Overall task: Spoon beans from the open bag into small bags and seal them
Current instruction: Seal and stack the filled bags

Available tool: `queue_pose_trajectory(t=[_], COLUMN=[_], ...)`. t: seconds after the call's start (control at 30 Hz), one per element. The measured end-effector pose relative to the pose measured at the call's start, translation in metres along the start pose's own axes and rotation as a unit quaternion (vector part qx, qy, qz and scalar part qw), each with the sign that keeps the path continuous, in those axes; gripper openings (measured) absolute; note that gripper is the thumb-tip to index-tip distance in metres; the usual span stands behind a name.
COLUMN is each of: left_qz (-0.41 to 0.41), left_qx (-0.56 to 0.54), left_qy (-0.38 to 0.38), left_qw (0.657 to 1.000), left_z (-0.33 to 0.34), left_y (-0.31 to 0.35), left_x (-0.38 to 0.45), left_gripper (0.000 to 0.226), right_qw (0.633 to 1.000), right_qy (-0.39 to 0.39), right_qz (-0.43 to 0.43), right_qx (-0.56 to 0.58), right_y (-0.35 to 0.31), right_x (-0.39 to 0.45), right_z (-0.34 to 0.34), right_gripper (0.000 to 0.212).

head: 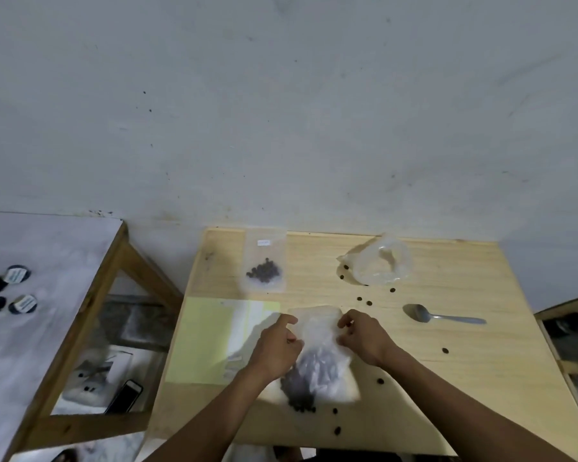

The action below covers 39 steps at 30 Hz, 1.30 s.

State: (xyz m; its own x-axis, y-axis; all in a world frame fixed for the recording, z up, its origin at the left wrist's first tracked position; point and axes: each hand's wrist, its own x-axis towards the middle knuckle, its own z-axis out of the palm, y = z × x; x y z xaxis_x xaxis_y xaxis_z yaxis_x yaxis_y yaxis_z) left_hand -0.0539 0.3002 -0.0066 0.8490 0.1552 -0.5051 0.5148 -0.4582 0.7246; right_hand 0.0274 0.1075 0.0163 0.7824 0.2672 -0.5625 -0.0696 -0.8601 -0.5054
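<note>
A small clear bag (321,355) with dark beans (306,378) is pinched at its top edge by the left hand (276,348) and the right hand (364,338). A spoon (441,315) lies right of the hands; a filled bag (265,261) and the crumpled open bag (377,261) lie beyond them.

Dim, flat indoor light here, greyish and cool, with no clear source in view. The wall (281,111) reads dull and evenly lit, no glare on it. Soft shadows sit under the left hand (276,348) and right hand (364,338), hardly any edge to them. The small bag (321,355) between them is smeared with blur. The spoon (441,315) gives a faint sheen. Wide-angle bending pulls the table (481,378) edges outward, and the corners go soft.
</note>
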Motion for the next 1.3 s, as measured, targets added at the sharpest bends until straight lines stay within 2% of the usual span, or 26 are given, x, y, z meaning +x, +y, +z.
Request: queue_pose_trajectory(t=[0.13,0.23,0.33,0.43,0.5,0.57,0.67,0.8,0.87,1.0,1.2,1.3], left_qz=[0.008,0.017,0.023,0.035,0.024,0.011,-0.016,-0.033,-0.043,-0.049,-0.056,-0.055], left_qx=[-0.033,-0.085,-0.162,-0.201,-0.221,-0.256,-0.303,-0.309,-0.309,-0.314,-0.295,-0.296], left_qy=[0.015,0.013,0.017,0.076,0.132,0.181,0.249,0.328,0.352,0.376,0.383,0.378], left_qw=[0.999,0.996,0.986,0.976,0.966,0.949,0.92,0.892,0.883,0.87,0.873,0.876], left_z=[-0.005,-0.015,-0.032,-0.051,-0.065,-0.081,-0.105,-0.128,-0.135,-0.142,-0.139,-0.139], left_y=[0.001,-0.002,-0.001,-0.007,-0.015,-0.026,-0.045,-0.064,-0.07,-0.076,-0.08,-0.076], left_x=[-0.008,-0.017,-0.033,-0.048,-0.057,-0.066,-0.081,-0.103,-0.115,-0.133,-0.142,-0.141], left_gripper=[0.009,0.028,0.02,0.02,0.019,0.016,0.013,0.014,0.016,0.018,0.017,0.018], right_qw=[0.998,0.989,0.973,0.946,0.943,0.971,0.985,0.953,0.938,0.923,0.934,0.941], right_qy=[-0.04,-0.083,-0.109,-0.094,-0.054,-0.026,-0.055,-0.087,-0.088,-0.078,-0.071,-0.103], right_qz=[-0.019,-0.027,-0.02,-0.009,-0.01,-0.063,-0.148,-0.286,-0.319,-0.336,-0.313,-0.292], right_qx=[0.045,0.12,0.205,0.31,0.329,0.229,0.07,-0.044,-0.103,-0.174,-0.158,-0.137], right_y=[-0.005,-0.019,-0.037,-0.055,-0.065,-0.074,-0.091,-0.107,-0.11,-0.115,-0.127,-0.125], right_x=[-0.005,-0.013,-0.014,-0.008,-0.002,0.005,0.012,0.017,0.02,0.025,0.023,0.033], right_z=[-0.002,-0.005,-0.004,0.008,0.022,0.04,0.072,0.104,0.116,0.135,0.145,0.149], right_gripper=[0.011,0.017,0.02,0.034,0.029,0.015,0.01,0.015,0.006,0.023,0.013,0.016])
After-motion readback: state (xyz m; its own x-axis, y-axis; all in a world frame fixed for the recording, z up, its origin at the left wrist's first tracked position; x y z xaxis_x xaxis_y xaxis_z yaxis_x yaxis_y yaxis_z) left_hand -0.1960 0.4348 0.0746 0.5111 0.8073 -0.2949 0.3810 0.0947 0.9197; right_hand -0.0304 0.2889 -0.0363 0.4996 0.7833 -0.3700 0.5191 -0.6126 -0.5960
